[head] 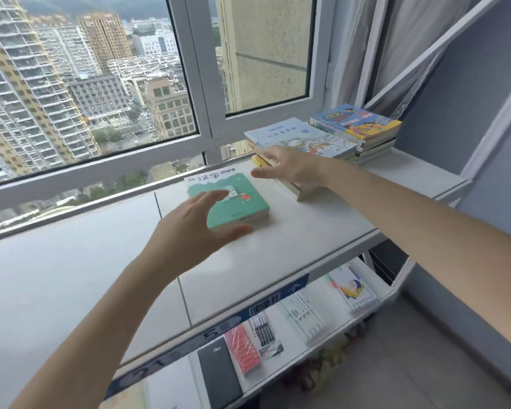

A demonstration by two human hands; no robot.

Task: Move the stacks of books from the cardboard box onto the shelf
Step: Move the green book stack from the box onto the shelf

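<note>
Just below the camera, a lower shelf (322,293) holds a dark diary (219,376), a red patterned booklet (242,352), a pack of pens (263,332), a white keypad-like thing (303,315) and a spiral-bound pad (353,286), lying flat in a row. Above it runs the white shelf top (292,249), its front edge carrying a blue strip with a barcode.

Both bare forearms reach out over this top. The left hand (189,231) is spread wide, fingers straight and thumb stretched out, over the near left corner of a green-and-white book (242,199) that lies flat on the shelf top. The thumb lies along the book's near edge and the fingers pass above its cover; the hand grips nothing, and the blur makes it hard to tell whether it touches the book.

Further on and to the right, the right hand (286,169) is also loose and open, with the thumb pointing left and the fingers extended against the near side of a stack of books (304,137) topped by a pale blue cover. It holds nothing. That stack sits on the shelf top, apart from the green-and-white book.

Just behind it, a second stack (357,122) with a blue and yellow cover stands in the corner, touching or nearly touching the first.

Beyond is a window (101,84) looking onto tall buildings, with a pale curtain (366,39) at its right.
</note>
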